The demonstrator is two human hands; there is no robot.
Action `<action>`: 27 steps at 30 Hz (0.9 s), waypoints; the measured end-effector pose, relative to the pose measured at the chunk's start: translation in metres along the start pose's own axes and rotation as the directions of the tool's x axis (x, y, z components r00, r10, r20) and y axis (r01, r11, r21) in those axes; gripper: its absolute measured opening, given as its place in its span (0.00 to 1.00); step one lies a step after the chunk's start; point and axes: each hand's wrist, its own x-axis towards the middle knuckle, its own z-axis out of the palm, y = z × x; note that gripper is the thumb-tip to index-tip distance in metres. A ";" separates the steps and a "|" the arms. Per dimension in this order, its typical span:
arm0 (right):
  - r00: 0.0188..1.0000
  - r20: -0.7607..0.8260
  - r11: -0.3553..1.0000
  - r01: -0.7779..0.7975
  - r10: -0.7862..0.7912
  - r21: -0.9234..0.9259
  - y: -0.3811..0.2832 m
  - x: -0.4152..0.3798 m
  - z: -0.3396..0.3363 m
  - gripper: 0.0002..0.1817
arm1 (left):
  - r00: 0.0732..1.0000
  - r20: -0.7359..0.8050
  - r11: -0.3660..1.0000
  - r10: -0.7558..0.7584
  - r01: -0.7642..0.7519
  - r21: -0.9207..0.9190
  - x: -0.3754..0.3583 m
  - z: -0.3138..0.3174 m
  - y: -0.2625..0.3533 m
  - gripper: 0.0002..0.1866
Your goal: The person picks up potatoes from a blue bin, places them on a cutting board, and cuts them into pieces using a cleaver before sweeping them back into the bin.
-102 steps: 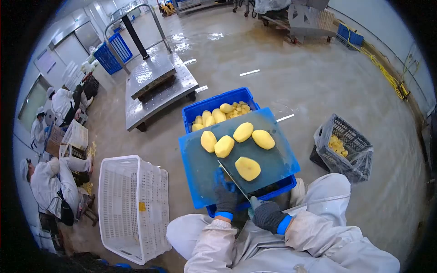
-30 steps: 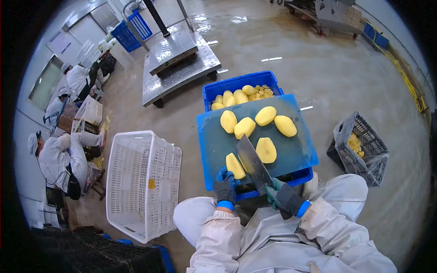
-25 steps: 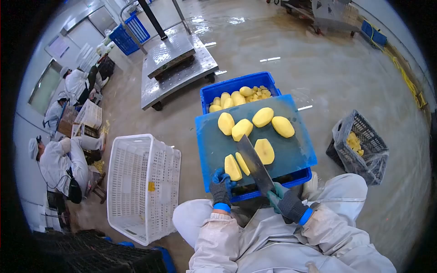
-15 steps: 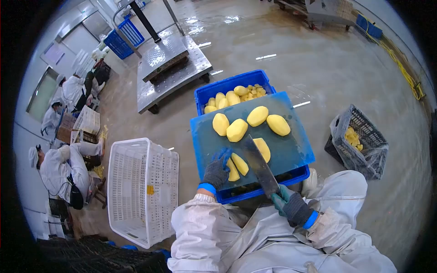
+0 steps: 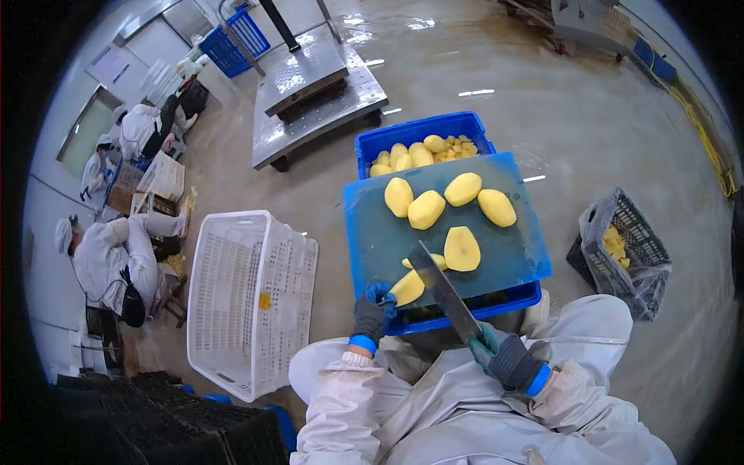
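Observation:
My right hand [image 5: 504,355], in a grey and green glove, grips the handle of a cleaver [image 5: 446,291]. Its blade slants up and left over the blue cutting board [image 5: 515,256], tip beside a thin piece of peeled potato [image 5: 425,262]. At the board's near left edge, my left hand [image 5: 373,314], also gloved, has its fingers closed on the end of a larger potato wedge [image 5: 408,287]. A halved potato [image 5: 463,249] rests right of the blade, cut face up. Several whole peeled potatoes [image 5: 426,210] lie toward the far side.
Under the board stands a blue crate [image 5: 364,159] of potatoes and cut pieces. A white basket [image 5: 267,302] is at left; a dark lined crate [image 5: 632,256] with yellow pieces at right. Beyond are a metal platform trolley [image 5: 325,116] and seated people in white [image 5: 108,252].
My left hand has pulled back to the board's near edge with a wedge, parting the two pieces. The half potato now shows its cut face. The view has shifted slightly.

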 end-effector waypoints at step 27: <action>0.997 -0.072 0.987 0.004 0.008 0.163 0.025 -0.004 -0.012 0.17 | 0.965 -0.213 0.982 0.151 -0.121 0.148 -0.019 0.020 -0.024 0.17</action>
